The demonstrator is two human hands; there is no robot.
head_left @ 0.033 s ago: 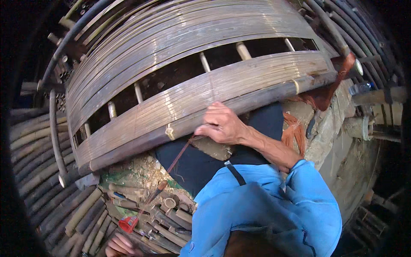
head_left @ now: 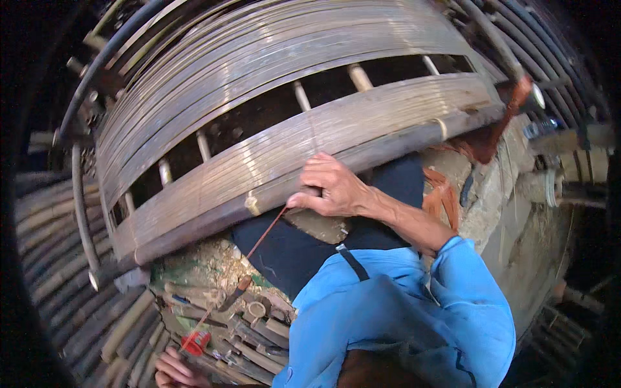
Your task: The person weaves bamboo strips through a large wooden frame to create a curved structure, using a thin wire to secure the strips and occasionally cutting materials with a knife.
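A slatted bamboo panel (head_left: 362, 115) lies in front of me, with a thick dark bamboo pole (head_left: 362, 154) along its near edge. Against that pole my right hand (head_left: 328, 187) is closed on a thin red cord (head_left: 268, 233). The cord slants down leftward, passes over a wooden-handled knife (head_left: 242, 285) and reaches my left hand (head_left: 178, 371). That hand sits low at the left with curled fingers around the cord, partly cut by the lower edge. A red plastic cup-like thing (head_left: 196, 341) lies just beside it.
Bamboo poles (head_left: 61, 246) are stacked at the left, and cut bamboo pieces (head_left: 255, 336) lie below. Reddish cloth or netting (head_left: 442, 194) hangs near the right end. A plastic bottle (head_left: 542, 128) stands at the far right. Rungs (head_left: 301, 96) cross the panel's gap.
The cord now runs straighter between the hands. My left hand has moved slightly, with its fingers higher at the cord. My right hand stays near the pole, shifted slightly left.
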